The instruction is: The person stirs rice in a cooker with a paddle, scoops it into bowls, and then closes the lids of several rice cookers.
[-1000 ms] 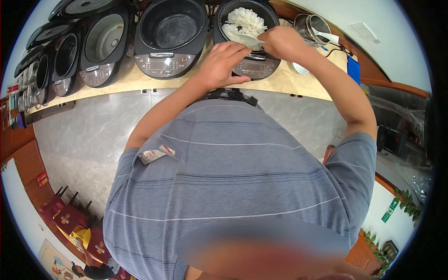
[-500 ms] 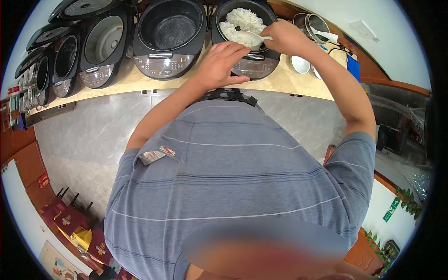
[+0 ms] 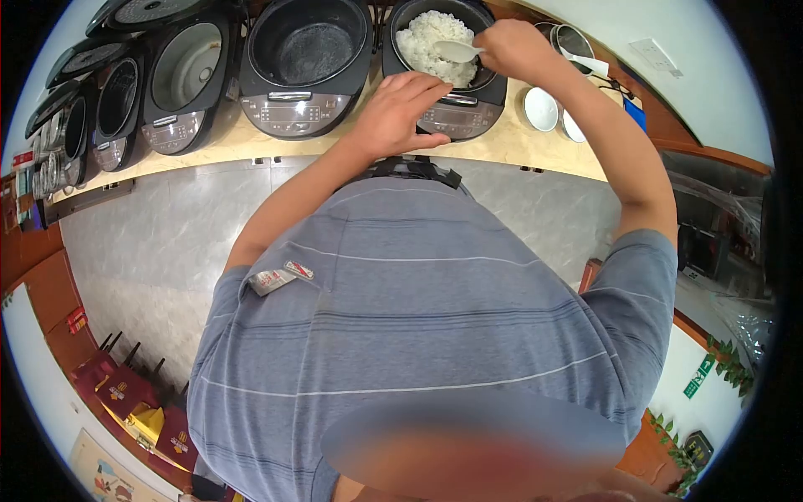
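Observation:
White rice (image 3: 427, 38) fills part of the dark pot of a rice cooker (image 3: 468, 120) at the top centre. My right hand (image 3: 519, 48) is closed on the handle of a white rice paddle (image 3: 457, 52), whose blade lies over the rice. Fingers apart, my left hand (image 3: 401, 115) rests at the front left rim of the same cooker, its thumb pointing right across the control panel. To its left stands a second open cooker (image 3: 308, 50) with a bare dark pot.
More open cookers (image 3: 186, 71) line the counter (image 3: 226, 149) to the left. On the right are white bowls (image 3: 541, 110), a metal strainer (image 3: 571, 42), a white handle, a cable and a blue object (image 3: 634, 114).
My right hand has moved up slightly with the paddle, which now lies higher over the rice. The rice looks more joined together. My left hand has stayed nearly still.

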`<state>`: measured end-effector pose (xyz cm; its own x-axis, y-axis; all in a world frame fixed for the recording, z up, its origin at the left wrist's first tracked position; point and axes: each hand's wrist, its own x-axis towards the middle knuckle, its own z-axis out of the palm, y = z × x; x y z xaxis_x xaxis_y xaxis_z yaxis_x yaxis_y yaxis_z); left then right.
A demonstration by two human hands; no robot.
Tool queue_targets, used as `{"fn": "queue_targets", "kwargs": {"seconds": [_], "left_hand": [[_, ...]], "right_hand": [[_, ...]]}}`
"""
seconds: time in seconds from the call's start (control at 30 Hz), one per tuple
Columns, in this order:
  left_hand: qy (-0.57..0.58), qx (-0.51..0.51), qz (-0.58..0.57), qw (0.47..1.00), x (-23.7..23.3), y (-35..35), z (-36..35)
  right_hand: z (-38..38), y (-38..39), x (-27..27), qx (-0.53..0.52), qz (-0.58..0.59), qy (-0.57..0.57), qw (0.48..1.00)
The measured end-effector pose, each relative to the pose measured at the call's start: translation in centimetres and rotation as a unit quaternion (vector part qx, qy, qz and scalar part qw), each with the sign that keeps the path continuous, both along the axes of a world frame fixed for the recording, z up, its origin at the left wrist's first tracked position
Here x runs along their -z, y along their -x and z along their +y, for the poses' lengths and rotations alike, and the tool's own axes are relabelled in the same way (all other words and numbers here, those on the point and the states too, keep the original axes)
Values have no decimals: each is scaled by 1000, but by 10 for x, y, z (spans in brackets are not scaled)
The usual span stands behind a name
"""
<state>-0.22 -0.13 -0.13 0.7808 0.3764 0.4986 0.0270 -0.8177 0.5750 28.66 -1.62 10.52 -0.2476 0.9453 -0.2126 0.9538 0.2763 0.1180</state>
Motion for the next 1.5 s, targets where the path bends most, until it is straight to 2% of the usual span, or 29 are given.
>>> {"fn": "queue_targets", "kwargs": {"seconds": [0.2, 0.23, 0.37, 0.47, 0.53, 0.6, 0.67, 0.7, 0.73, 0.8, 0.83, 0.93, 1.1, 1.2, 1.23, 1.3, 1.5], "left_hand": [[0, -7, 4, 1000, -2, 1, 0], [1, -3, 6, 1000, -2, 0, 0], [-7, -2, 6, 1000, 1, -1, 0], [-11, -2, 8, 1000, 1, -2, 1], [-14, -2, 9, 1000, 1, -1, 2], [-14, -1, 10, 1000, 0, 0, 2], [-12, -1, 10, 1000, 1, 0, 2], [-14, 0, 6, 1000, 2, 0, 2], [-17, 1, 2, 1000, 4, 0, 3], [-20, -1, -1, 1000, 5, -1, 3], [-23, -3, -4, 1000, 5, -1, 2], [-18, 0, 6, 1000, 1, 0, 3], [-17, 3, -1, 1000, 1, 1, 3], [-14, 5, -5, 1000, -1, 0, 3], [-10, 7, -8, 1000, -1, 1, 3], [-9, 7, -5, 1000, -1, 2, 3], [-15, 6, -6, 1000, 1, 0, 3]], "right_hand": [[-5, -11, -20, 6, -7, -56, 998], [-6, -8, -22, 38, -8, -55, 998], [-7, -8, -6, 50, -62, -39, 996], [-13, -2, 16, 1, -48, -49, 998], [-10, 11, 18, 62, -22, 9, 998], [-5, 9, 10, 54, -9, -7, 999], [6, 3, -11, 114, 121, 142, 976], [0, 28, -45, 248, 197, 172, 933], [1, 25, -44, 248, 196, 172, 933], [4, 10, -32, 95, 48, 28, 994], [8, -2, -19, 92, 5, 6, 996], [8, -1, -6, 132, 14, 47, 990], [-1, 5, 8, 89, 46, 113, 989], [-3, 18, -9, 265, 216, 213, 915], [-3, 22, -16, 263, 216, 215, 916], [-5, 26, -29, 360, 304, 241, 849], [-8, 2, -17, 393, 427, 216, 785]]}}
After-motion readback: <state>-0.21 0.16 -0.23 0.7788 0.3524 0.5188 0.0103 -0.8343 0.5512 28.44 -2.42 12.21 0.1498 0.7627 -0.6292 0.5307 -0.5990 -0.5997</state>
